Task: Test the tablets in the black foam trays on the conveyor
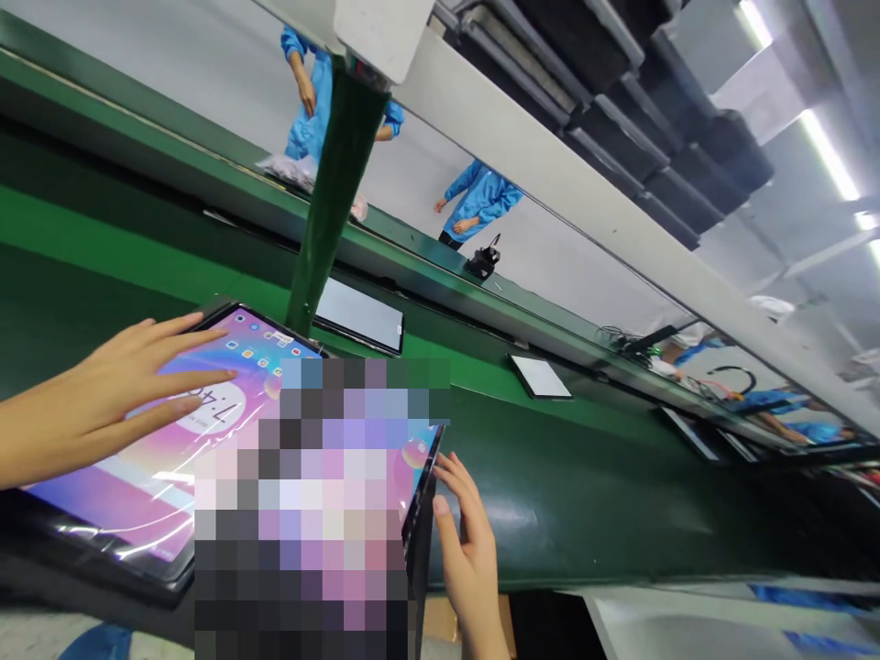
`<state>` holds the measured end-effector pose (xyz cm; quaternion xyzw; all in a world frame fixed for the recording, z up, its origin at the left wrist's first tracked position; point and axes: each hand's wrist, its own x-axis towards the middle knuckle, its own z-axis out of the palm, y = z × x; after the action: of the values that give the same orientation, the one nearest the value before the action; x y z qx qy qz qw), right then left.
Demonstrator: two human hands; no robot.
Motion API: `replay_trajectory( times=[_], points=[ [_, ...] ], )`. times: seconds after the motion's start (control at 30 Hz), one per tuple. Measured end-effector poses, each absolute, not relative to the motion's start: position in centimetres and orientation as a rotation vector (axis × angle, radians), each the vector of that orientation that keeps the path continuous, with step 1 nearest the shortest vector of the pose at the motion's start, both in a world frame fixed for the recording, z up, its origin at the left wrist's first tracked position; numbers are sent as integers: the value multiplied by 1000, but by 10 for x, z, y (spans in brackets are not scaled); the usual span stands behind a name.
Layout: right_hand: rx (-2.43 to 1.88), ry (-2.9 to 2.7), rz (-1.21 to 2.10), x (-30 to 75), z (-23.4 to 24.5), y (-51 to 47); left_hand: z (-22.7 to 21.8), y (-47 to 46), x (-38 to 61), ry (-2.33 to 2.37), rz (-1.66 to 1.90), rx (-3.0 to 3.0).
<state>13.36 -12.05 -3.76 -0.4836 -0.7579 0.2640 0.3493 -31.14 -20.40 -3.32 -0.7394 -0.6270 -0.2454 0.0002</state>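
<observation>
My left hand (130, 390) is spread flat above a large tablet (137, 513) with a lit pink and blue home screen, its fingertips at the upper part of the screen. The tablet has clear film at its lower edge. A second tablet (414, 454) with a similar lit screen lies to its right, mostly hidden by a pixelated patch. Beside that tablet's right edge is my right hand (471, 541), fingers slightly bent, thumb apart. The fingertips are at the edge; whether they press on it I cannot tell.
A green conveyor belt (584, 477) runs past, carrying flat panels with white faces, one (361, 314) near the green post (330, 192) and another (542, 376) farther right. People in blue coats (481, 197) stand across the line. A white beam (550, 174) crosses overhead.
</observation>
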Motion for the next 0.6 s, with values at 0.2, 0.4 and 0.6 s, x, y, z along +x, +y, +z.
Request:
replay_trajectory(
  times=[0.2, 0.4, 0.6],
  points=[
    [-1185, -1987, 695, 116, -36, -120, -43, -156, -287, -1847, -609, -2482],
    [-1302, -1960, 715, 135, -35, -135, -50, -134, -280, -1906, -581, -2588],
    [-1356, -1933, 678, 143, -35, -134, -31, -168, -290, -1845, -790, -2389]
  ],
)
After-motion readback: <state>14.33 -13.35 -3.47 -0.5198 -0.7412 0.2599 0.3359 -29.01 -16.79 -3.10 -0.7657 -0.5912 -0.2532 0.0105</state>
